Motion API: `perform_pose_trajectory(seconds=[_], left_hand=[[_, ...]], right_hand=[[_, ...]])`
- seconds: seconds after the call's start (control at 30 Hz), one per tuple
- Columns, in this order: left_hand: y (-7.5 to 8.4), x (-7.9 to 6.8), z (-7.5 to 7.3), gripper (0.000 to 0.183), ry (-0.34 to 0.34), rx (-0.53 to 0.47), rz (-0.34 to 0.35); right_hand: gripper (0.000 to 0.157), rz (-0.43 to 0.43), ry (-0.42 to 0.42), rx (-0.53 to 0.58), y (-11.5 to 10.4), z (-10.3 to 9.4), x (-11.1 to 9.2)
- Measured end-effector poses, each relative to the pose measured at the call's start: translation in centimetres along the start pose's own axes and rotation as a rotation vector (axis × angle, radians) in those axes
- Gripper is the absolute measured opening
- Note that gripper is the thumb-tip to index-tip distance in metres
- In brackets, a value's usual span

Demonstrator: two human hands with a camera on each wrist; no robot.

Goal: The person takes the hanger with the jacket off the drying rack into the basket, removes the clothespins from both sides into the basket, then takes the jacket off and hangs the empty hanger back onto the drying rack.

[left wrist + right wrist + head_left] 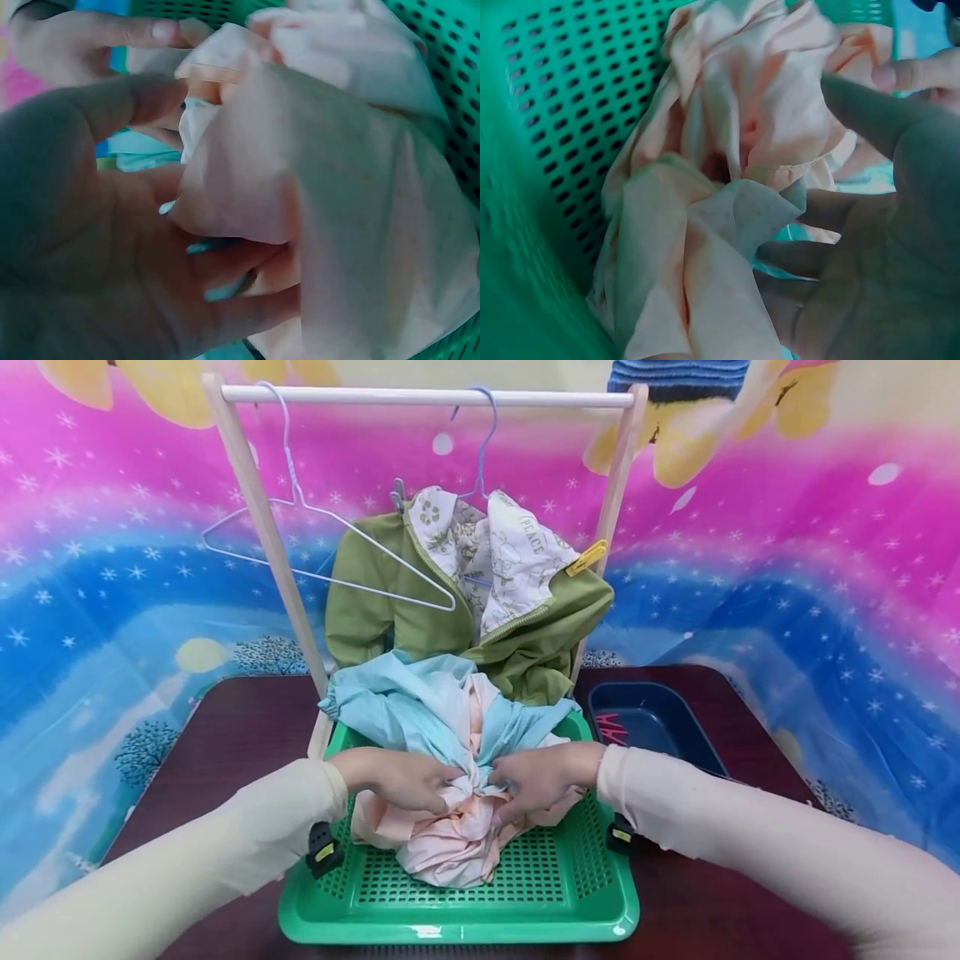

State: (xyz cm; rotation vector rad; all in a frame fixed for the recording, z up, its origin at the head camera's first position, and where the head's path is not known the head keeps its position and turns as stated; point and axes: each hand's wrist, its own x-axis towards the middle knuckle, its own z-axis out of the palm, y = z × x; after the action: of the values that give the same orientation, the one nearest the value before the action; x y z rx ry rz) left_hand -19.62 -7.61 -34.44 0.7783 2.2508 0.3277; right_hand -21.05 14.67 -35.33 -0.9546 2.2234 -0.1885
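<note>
Cloth garment in pale peach and turquoise [450, 852] lies bunched up in a green perforated plastic basket [457, 932], its turquoise part spilling over the far rim. The left hand [405, 779] grasps the peach folds near the middle, fabric caught between thumb and fingers. The right hand [542, 778] faces it, close but apart, and grips the same bundle in the same way, its fingers slipped behind a loose peach flap in the right wrist view. Both arms wear long cream sleeves [675, 802].

The basket stands on a dark red-brown bench [712, 885]. Just beyond it rises a pale wooden rack [255, 502] with a white top bar [367, 395]. From the bar hang a bare lilac hanger [296, 485] on the left and a blue-violet hanger [480, 468] carrying an olive-green zip jacket [360, 577], whose white printed lining [513, 560] shows. A grey clip [398, 493] sits at one shoulder, a yellow clothespin [587, 558] at the other. Right of the basket, a dark blue plastic tray [663, 727] holds red clothespins [612, 728] at its left side. Behind everything spreads a pink and blue snowflake-patterned backdrop [787, 527].
</note>
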Motion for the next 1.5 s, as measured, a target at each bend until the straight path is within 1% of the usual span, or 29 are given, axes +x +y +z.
perform_pose_trajectory(seconds=[0.07, 0.13, 0.2, 0.33, 0.4, 0.5, 0.57, 0.7, 0.73, 0.77, 0.87, 0.97, 1.0, 1.07, 1.1, 1.2, 1.23, 1.33, 1.4, 1.43, 1.5], left_hand=[[-0.1, 0.6, 0.2, 0.071, -0.074, 0.020, -0.029], [-0.3, 1.3, 0.4, 0.077, -0.138, 0.016, -0.058], [-0.4, 1.9, 0.6, 0.084, -0.185, 0.007, -0.073], [-0.4, 3.0, 0.9, 0.092, -0.237, 0.008, -0.094], [-0.3, 3.5, 0.9, 0.092, -0.265, 0.001, -0.077], [0.1, 4.1, 0.9, 0.094, -0.305, -0.032, -0.077], [0.4, 4.5, 1.0, 0.096, -0.346, -0.071, -0.071], [1.2, 5.1, 1.3, 0.098, -0.400, -0.104, -0.109], [1.4, 5.2, 1.4, 0.098, -0.415, -0.105, -0.114], [1.5, 5.3, 1.5, 0.098, -0.425, -0.109, -0.123], [2.0, 5.3, 1.6, 0.099, -0.434, -0.136, -0.166], [2.4, 5.2, 1.7, 0.101, -0.426, -0.156, -0.198], [2.4, 5.2, 1.7, 0.102, -0.419, -0.156, -0.207], [2.5, 5.2, 1.8, 0.102, -0.416, -0.155, -0.203], [2.5, 5.2, 1.8, 0.102, -0.416, -0.155, -0.201], [2.6, 5.3, 1.8, 0.103, -0.424, -0.155, -0.200], [2.6, 5.3, 1.9, 0.103, -0.427, -0.160, -0.201], [2.8, 5.4, 1.9, 0.105, -0.424, -0.167, -0.223], [2.8, 5.4, 2.0, 0.106, -0.420, -0.170, -0.240], [2.9, 5.4, 2.0, 0.106, -0.421, -0.169, -0.243], [2.9, 5.4, 2.1, 0.105, -0.422, -0.165, -0.241]], right_hand=[[0.037, 0.055, -0.059, -0.017, 0.0, 0.0, 0.5], [0.040, 0.098, -0.117, -0.033, 0.1, -0.1, 1.1], [0.048, 0.133, -0.161, -0.052, 0.2, -0.1, 1.5], [0.054, 0.182, -0.218, -0.081, 0.5, -0.3, 2.0], [0.061, 0.205, -0.231, -0.097, 0.7, -0.3, 2.1], [0.067, 0.238, -0.252, -0.087, 0.8, -0.5, 2.1], [0.064, 0.273, -0.295, 0.081, 0.8, -0.6, 2.1], [0.057, 0.325, -0.366, 0.414, 0.8, -0.8, 2.2], [0.057, 0.333, -0.383, 0.476, 0.9, -0.8, 2.2], [0.058, 0.322, -0.385, 0.473, 0.9, -0.8, 2.2], [0.061, 0.313, -0.393, 0.467, 1.0, -0.9, 2.4], [0.071, 0.335, -0.403, 0.520, 1.1, -1.0, 2.5], [0.072, 0.338, -0.408, 0.520, 1.1, -1.0, 2.5], [0.072, 0.340, -0.421, 0.513, 1.1, -1.1, 2.6], [0.071, 0.346, -0.431, 0.515, 1.2, -1.2, 2.6], [0.064, 0.316, -0.446, 0.409, 1.4, -1.2, 2.8], [0.062, 0.310, -0.451, 0.390, 1.4, -1.2, 2.9], [0.059, 0.290, -0.456, 0.338, 1.6, -1.2, 3.1], [0.056, 0.289, -0.453, 0.352, 1.6, -1.2, 3.0], [0.052, 0.295, -0.455, 0.384, 1.6, -1.2, 3.0], [0.053, 0.314, -0.450, 0.438, 1.6, -1.1, 2.9]])
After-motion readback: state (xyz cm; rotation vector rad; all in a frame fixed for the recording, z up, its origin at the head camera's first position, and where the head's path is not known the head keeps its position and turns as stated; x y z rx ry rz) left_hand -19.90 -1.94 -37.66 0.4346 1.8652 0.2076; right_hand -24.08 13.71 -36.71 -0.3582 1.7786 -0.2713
